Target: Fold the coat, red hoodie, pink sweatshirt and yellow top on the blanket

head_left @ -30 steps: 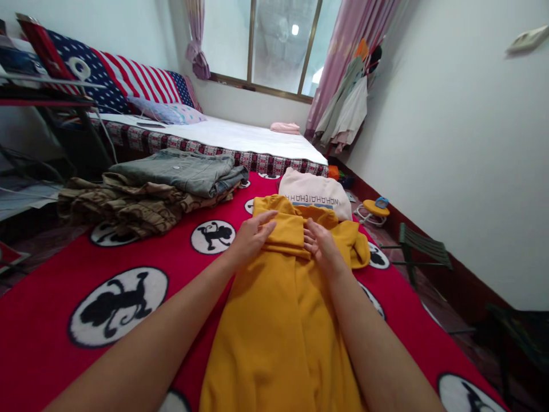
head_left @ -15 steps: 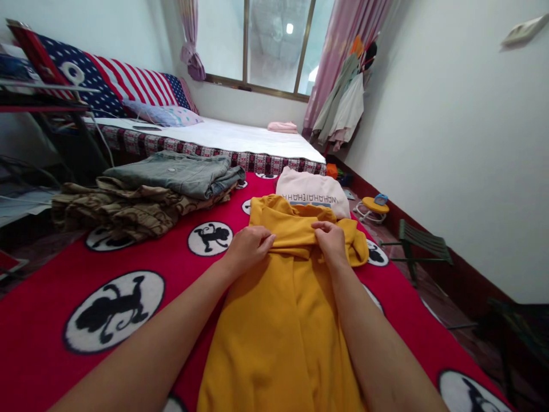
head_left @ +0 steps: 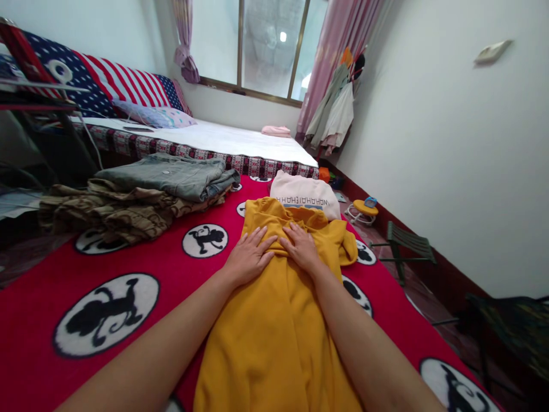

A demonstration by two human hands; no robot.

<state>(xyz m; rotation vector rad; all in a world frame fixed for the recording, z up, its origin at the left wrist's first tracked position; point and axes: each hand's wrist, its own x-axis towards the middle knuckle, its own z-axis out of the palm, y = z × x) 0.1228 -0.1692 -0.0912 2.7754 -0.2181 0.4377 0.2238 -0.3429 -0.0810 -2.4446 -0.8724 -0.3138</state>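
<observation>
A yellow garment point(head_left: 257, 343), perhaps a hooded sweatshirt, lies stretched toward me on a red blanket point(head_left: 167, 320) with white circles and black monkey figures. Its far end is bunched and folded over. My left hand point(head_left: 249, 256) rests flat on the left of that folded part, fingers spread. On the right of the fold lies my right hand point(head_left: 301, 246), also flat with its fingers apart. Just beyond the yellow cloth is a pale pink garment point(head_left: 304, 191) with dark lettering, partly covered by it.
Folded denim point(head_left: 163, 174) sits on brown patterned clothes point(head_left: 124, 212) at the left. Behind stands a bed point(head_left: 231, 140) with a white sheet. A green folding stool point(head_left: 407, 243) and a small yellow stool point(head_left: 364, 209) are on the floor at right. Clothes point(head_left: 334, 114) hang by the curtain.
Both hands have gone from pinching the folded yellow cloth to lying flat on it with fingers spread. The fold now lies lower and flatter. The view has shifted slightly.
</observation>
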